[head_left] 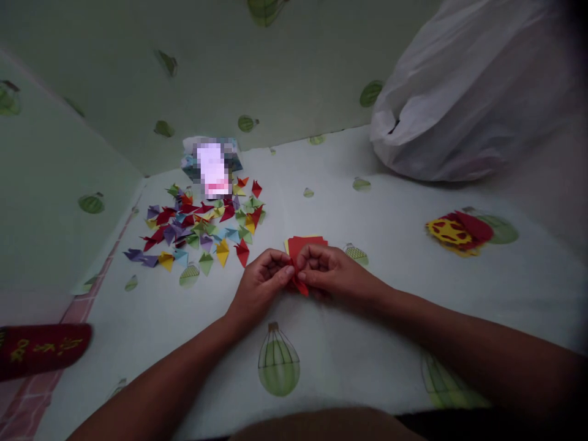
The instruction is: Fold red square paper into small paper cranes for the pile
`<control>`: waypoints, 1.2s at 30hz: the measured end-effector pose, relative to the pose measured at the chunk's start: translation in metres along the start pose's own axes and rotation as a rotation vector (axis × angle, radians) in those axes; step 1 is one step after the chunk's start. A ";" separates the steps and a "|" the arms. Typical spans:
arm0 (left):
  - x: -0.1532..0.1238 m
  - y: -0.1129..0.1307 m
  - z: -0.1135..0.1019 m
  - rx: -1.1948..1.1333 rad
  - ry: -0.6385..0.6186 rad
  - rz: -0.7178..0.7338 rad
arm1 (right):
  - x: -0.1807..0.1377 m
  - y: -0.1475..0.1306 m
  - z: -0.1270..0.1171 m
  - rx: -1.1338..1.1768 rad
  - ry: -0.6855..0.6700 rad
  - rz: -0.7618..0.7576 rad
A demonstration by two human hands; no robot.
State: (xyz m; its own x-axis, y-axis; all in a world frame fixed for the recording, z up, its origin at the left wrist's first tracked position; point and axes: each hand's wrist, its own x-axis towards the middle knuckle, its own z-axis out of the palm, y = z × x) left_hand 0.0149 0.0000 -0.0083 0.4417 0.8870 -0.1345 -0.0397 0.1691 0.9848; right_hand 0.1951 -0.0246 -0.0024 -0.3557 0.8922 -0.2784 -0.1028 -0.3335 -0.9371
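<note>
Between my two hands is a small piece of folded red paper (301,285), partly hidden by the fingers. My left hand (269,275) pinches its left side between thumb and forefinger. From the right, my right hand (328,269) pinches the same paper, its thumb close to the left one. Just beyond the fingers lies a small stack of square paper sheets (310,241), red on top with a yellow edge showing. To the left spreads a pile of folded paper cranes (197,226) in red, yellow, green, purple and blue.
A lit phone (214,168), blurred out, leans on a tissue box (236,156) behind the cranes. At the back right stands a large white plastic bag (441,116). Red and yellow cut-out pieces (459,233) lie at right. A dark red item with yellow characters (50,348) is at left.
</note>
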 end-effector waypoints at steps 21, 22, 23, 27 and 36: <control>-0.003 0.002 0.001 0.029 -0.081 -0.055 | -0.002 -0.002 0.000 -0.171 0.075 -0.112; -0.003 0.002 0.001 0.028 -0.083 -0.047 | -0.002 -0.002 0.000 -0.182 0.081 -0.118; -0.004 0.002 0.001 0.030 -0.084 -0.044 | -0.002 -0.002 0.000 -0.193 0.086 -0.127; -0.004 0.002 0.001 0.053 -0.095 -0.045 | -0.002 -0.002 0.000 -0.218 0.103 -0.154; -0.005 0.004 0.003 0.095 -0.072 -0.041 | -0.001 0.001 0.001 -0.196 0.087 -0.145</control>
State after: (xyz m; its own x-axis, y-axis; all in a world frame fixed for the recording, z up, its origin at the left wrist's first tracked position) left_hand 0.0151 -0.0046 -0.0039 0.5045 0.8464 -0.1705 0.0639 0.1603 0.9850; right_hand 0.1949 -0.0263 -0.0034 -0.2679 0.9521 -0.1475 0.0383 -0.1424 -0.9891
